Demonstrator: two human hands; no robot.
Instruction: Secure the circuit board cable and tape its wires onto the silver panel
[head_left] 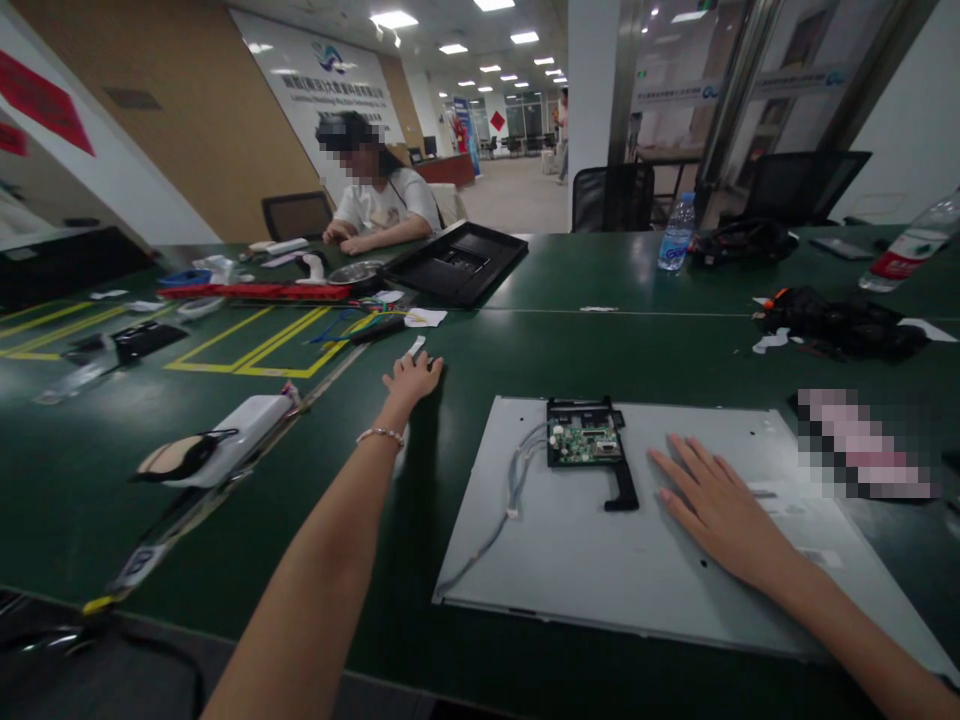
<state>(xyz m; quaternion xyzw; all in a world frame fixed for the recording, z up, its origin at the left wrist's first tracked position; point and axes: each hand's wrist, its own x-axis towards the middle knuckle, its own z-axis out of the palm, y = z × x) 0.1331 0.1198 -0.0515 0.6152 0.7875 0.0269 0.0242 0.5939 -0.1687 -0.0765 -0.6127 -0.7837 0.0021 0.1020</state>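
Nearest, the right hand (716,505) lies flat and open, palm down and fingers spread, on the grey metal back panel (600,560) that rests on the green table (525,340). It grasps nothing; it only presses the sheet. Its fingertips point toward the small green circuit board (583,443) in a black bracket (619,488) at the panel's far middle, close but apart from it. If this hand leans harder or slides, the panel could skid on the smooth table, and the fingers could brush the bare board, which looks unshielded.

From the board's left edge a thin bundle of grey-blue wires (517,480) loops across the panel toward its near left corner, the connector end lying loose. A shift of the panel, or a forearm dragged over it, could snag these wires and tug at the board.

Farther off and to the left, the left hand (411,380) is stretched out at full arm's length, palm down, a bead bracelet (381,434) on the wrist. Its fingers are loosely spread and close on nothing; the tips reach a small white scrap (417,346) on the table. With the arm so extended, the body's weight likely tips onto the right hand, which raises the risk of pushing the panel.

Left of that arm a white device (225,445) lies beside a strip across the table. Beyond, a black monitor housing (457,262) sits before another person (379,200), seated at the far side, with a water bottle (677,232) to the right.
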